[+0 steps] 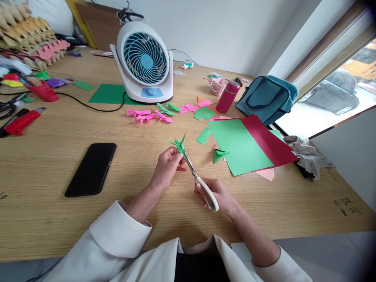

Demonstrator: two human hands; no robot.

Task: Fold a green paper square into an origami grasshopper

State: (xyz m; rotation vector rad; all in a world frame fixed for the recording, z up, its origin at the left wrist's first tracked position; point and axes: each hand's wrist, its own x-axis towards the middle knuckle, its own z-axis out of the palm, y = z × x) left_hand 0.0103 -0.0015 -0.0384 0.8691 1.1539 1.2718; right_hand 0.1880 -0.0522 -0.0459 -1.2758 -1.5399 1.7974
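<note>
Between the thumb and fingers of my left hand (pixel 167 166) is a small green folded paper figure (pixel 179 145) with thin pointed ends. My right hand (pixel 216 192) grips white-handled scissors (pixel 206 192), their blades reaching up to the figure's lower edge. Whether the blades are parted there is too small to tell. Right of the scissors lies a folded green paper triangle (pixel 219 155). Beyond my hands, pink folded figures (pixel 149 116) and green folded figures (pixel 167 108) lie in a cluster. A small green paper rectangle (pixel 203 136) rests nearby.
Green sheets (pixel 241 145) and red sheets (pixel 266 143) are stacked at right, near a red bottle (pixel 228 96) and a teal bag (pixel 266 100). A white fan (pixel 147 62) stands at the back. A black phone (pixel 91 169) and a red utility knife (pixel 25 121) lie left.
</note>
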